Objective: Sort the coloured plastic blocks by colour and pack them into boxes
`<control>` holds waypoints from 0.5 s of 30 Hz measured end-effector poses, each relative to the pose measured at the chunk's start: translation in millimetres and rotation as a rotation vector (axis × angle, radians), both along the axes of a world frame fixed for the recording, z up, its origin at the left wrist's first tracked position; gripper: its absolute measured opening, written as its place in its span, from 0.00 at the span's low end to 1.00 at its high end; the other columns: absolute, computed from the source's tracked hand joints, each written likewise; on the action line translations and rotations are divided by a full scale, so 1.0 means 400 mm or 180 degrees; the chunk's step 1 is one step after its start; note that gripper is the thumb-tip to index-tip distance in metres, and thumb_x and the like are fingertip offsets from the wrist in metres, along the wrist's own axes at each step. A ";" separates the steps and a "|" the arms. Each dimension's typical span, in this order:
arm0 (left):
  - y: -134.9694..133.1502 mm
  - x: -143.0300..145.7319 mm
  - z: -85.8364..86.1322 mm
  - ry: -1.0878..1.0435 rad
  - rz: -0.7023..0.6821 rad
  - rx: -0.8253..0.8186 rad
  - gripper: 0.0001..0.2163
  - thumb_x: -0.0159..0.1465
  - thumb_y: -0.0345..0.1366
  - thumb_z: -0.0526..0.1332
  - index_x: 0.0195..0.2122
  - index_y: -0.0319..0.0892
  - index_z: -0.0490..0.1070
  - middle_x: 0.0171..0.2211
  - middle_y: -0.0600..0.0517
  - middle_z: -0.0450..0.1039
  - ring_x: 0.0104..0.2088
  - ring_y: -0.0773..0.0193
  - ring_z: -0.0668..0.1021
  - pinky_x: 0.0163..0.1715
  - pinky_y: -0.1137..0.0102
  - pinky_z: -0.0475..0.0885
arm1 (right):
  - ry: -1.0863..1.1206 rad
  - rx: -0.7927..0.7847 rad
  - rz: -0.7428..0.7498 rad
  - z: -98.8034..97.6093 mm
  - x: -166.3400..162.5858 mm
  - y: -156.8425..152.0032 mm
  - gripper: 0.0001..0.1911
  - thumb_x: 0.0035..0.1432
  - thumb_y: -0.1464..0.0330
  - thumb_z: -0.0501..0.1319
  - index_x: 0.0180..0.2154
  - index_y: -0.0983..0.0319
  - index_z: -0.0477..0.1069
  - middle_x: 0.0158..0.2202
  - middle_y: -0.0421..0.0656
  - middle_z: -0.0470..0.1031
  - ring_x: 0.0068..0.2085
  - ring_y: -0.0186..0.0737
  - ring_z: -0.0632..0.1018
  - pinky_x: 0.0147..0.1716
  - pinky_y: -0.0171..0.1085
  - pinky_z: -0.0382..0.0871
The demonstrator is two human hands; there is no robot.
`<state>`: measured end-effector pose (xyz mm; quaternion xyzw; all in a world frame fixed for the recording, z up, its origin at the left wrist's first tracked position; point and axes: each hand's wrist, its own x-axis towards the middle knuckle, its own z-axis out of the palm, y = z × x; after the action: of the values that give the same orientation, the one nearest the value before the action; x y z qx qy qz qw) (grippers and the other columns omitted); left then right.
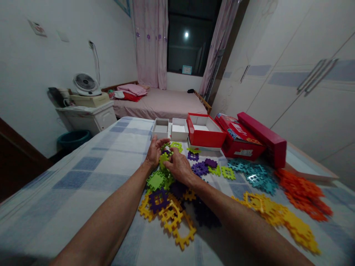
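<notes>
My left hand (pixel 155 150) is at the far side of a mixed pile, its fingers stretched to the right and apart, with its palm beside green pieces. My right hand (pixel 179 164) is bent over the same spot, thumb and fingers closed on a green notched plastic building tile (pixel 163 161). Below the hands lie a solid green tile (pixel 156 180), a purple window-shaped tile (pixel 159 200) and yellow frame-shaped tiles (pixel 170 217). My right forearm partly hides dark purple tiles (pixel 206 212). Beyond the right hand are purple tiles (pixel 200 169) and a green square tile (pixel 228 173).
Teal tiles (pixel 256 175), orange tiles (pixel 303 194) and yellow tiles (pixel 280 212) are heaped at the right. Along the far edge stand two small white boxes (pixel 161 136) (pixel 179 137), an open red box (pixel 206 138), a red carton (pixel 244 149) and a long red box (pixel 266 138).
</notes>
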<state>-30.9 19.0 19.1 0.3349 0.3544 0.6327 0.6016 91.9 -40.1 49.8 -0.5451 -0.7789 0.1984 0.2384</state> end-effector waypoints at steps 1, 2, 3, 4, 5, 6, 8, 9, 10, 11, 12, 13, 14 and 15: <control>0.000 0.001 -0.001 -0.0005 -0.0012 -0.0022 0.25 0.54 0.58 0.54 0.30 0.38 0.75 0.33 0.46 0.76 0.35 0.61 0.75 0.33 0.70 0.67 | 0.0052 0.0008 0.0011 -0.001 0.002 0.003 0.25 0.51 0.70 0.57 0.52 0.64 0.60 0.31 0.42 0.73 0.33 0.39 0.73 0.32 0.35 0.61; 0.001 0.001 -0.002 -0.0002 0.0003 -0.0034 0.25 0.54 0.58 0.54 0.31 0.38 0.75 0.33 0.46 0.76 0.35 0.61 0.75 0.32 0.70 0.67 | 0.0106 0.0031 0.0023 -0.001 0.009 0.007 0.23 0.51 0.71 0.56 0.51 0.64 0.63 0.30 0.41 0.73 0.32 0.38 0.72 0.31 0.34 0.61; 0.002 0.000 -0.004 0.0004 0.0039 -0.0040 0.25 0.53 0.58 0.55 0.30 0.38 0.75 0.33 0.46 0.76 0.35 0.61 0.75 0.31 0.71 0.66 | 0.0162 0.0051 0.0031 0.002 0.021 0.012 0.20 0.51 0.71 0.55 0.48 0.64 0.65 0.29 0.41 0.73 0.31 0.37 0.71 0.31 0.34 0.61; 0.003 -0.001 -0.006 0.0010 0.0084 -0.0031 0.24 0.53 0.57 0.56 0.30 0.38 0.75 0.33 0.46 0.76 0.36 0.61 0.75 0.30 0.71 0.65 | 0.0240 0.0059 0.0020 0.005 0.038 0.018 0.18 0.51 0.71 0.55 0.46 0.64 0.67 0.28 0.40 0.72 0.30 0.36 0.71 0.31 0.34 0.61; 0.004 -0.003 -0.008 0.0013 0.0127 -0.0014 0.24 0.52 0.57 0.56 0.30 0.38 0.75 0.34 0.46 0.77 0.36 0.61 0.75 0.29 0.72 0.65 | 0.0350 0.0048 -0.0010 0.010 0.062 0.025 0.16 0.51 0.71 0.55 0.44 0.64 0.69 0.27 0.40 0.72 0.29 0.35 0.71 0.31 0.33 0.61; 0.005 -0.005 -0.009 0.0017 0.0159 0.0008 0.24 0.52 0.57 0.57 0.30 0.38 0.75 0.34 0.46 0.77 0.36 0.61 0.76 0.28 0.72 0.64 | 0.0479 0.0017 -0.0042 0.016 0.091 0.034 0.15 0.51 0.69 0.55 0.42 0.65 0.70 0.27 0.40 0.72 0.29 0.35 0.71 0.30 0.33 0.62; 0.007 -0.007 -0.011 0.0053 0.0166 0.0038 0.24 0.51 0.57 0.57 0.29 0.38 0.75 0.34 0.46 0.77 0.36 0.60 0.76 0.28 0.71 0.64 | 0.0747 -0.0067 -0.0143 0.027 0.167 0.057 0.14 0.52 0.67 0.54 0.38 0.65 0.71 0.26 0.40 0.72 0.29 0.35 0.71 0.29 0.33 0.63; 0.007 -0.008 -0.011 0.0082 0.0155 0.0051 0.24 0.51 0.57 0.57 0.29 0.38 0.75 0.34 0.45 0.77 0.36 0.60 0.76 0.28 0.70 0.65 | 0.0827 -0.0093 -0.0217 0.031 0.210 0.070 0.13 0.52 0.65 0.54 0.36 0.65 0.72 0.27 0.41 0.73 0.29 0.35 0.72 0.29 0.32 0.64; 0.006 -0.008 -0.011 0.0115 0.0138 0.0052 0.24 0.51 0.57 0.57 0.29 0.38 0.75 0.35 0.45 0.77 0.36 0.59 0.76 0.28 0.70 0.65 | 0.0853 -0.0057 -0.0354 0.035 0.254 0.085 0.13 0.52 0.64 0.54 0.35 0.65 0.72 0.27 0.41 0.73 0.29 0.35 0.72 0.29 0.32 0.64; 0.005 -0.007 -0.010 0.0149 0.0121 0.0045 0.24 0.51 0.57 0.57 0.30 0.38 0.75 0.35 0.45 0.77 0.35 0.59 0.76 0.28 0.70 0.65 | 0.0798 0.0000 -0.0539 0.036 0.297 0.100 0.14 0.52 0.64 0.54 0.35 0.65 0.72 0.27 0.42 0.74 0.29 0.35 0.73 0.28 0.32 0.65; 0.004 -0.006 -0.009 0.0173 0.0109 0.0040 0.24 0.52 0.57 0.57 0.30 0.38 0.75 0.35 0.45 0.77 0.35 0.60 0.76 0.27 0.70 0.65 | 0.0656 0.0052 -0.0730 0.037 0.337 0.115 0.14 0.52 0.64 0.54 0.35 0.65 0.72 0.27 0.42 0.75 0.29 0.35 0.73 0.28 0.32 0.65; 0.003 -0.005 -0.008 0.0182 0.0105 0.0032 0.23 0.52 0.56 0.57 0.30 0.38 0.75 0.34 0.45 0.77 0.35 0.60 0.76 0.27 0.71 0.65 | 0.0512 0.0094 -0.0886 0.036 0.373 0.128 0.14 0.52 0.64 0.54 0.35 0.65 0.73 0.27 0.43 0.75 0.29 0.36 0.73 0.28 0.32 0.65; 0.003 -0.004 -0.008 0.0173 0.0109 0.0027 0.23 0.52 0.56 0.57 0.30 0.38 0.75 0.34 0.45 0.77 0.34 0.60 0.76 0.27 0.71 0.65 | 0.0375 0.0117 -0.1001 0.034 0.402 0.140 0.14 0.52 0.64 0.54 0.35 0.65 0.73 0.27 0.43 0.75 0.28 0.36 0.74 0.28 0.32 0.65; 0.003 -0.003 -0.007 0.0154 0.0101 0.0025 0.23 0.52 0.55 0.58 0.30 0.37 0.75 0.34 0.45 0.77 0.34 0.60 0.76 0.27 0.70 0.65 | 0.0262 0.0123 -0.1070 0.031 0.424 0.150 0.14 0.52 0.65 0.54 0.35 0.66 0.73 0.27 0.44 0.76 0.28 0.36 0.74 0.28 0.32 0.65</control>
<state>-32.1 20.0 16.4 0.3468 0.3717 0.6353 0.5813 261.7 19.8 62.0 -0.6544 -0.6700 0.1629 0.3103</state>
